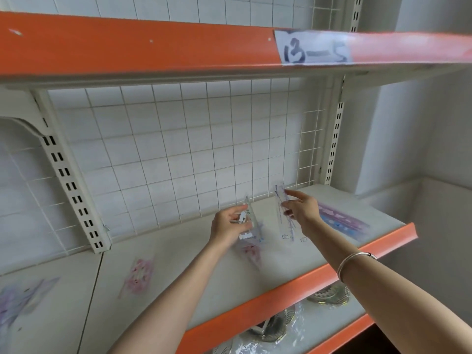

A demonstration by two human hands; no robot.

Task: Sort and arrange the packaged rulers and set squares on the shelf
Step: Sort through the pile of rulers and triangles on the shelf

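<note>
My left hand (229, 226) grips a clear packaged set square (251, 223) and holds it upright near the back of the white shelf (178, 272). My right hand (301, 208) pinches a long clear packaged ruler (286, 215), which stands tilted beside the set square. A purple and blue packaged ruler set (342, 221) lies flat on the shelf to the right of my right hand. Further left lie a pink packaged set (139, 275) and a blurred purple pack (18, 300). Another pink-printed pack (251, 254) lies under my left hand.
A wire grid panel (178, 149) backs the shelf. An orange-edged upper shelf with a paper label "13-5" (314, 47) hangs overhead. The shelf's orange front lip (293, 290) runs across. On the lower shelf sit bagged metal items (278, 325).
</note>
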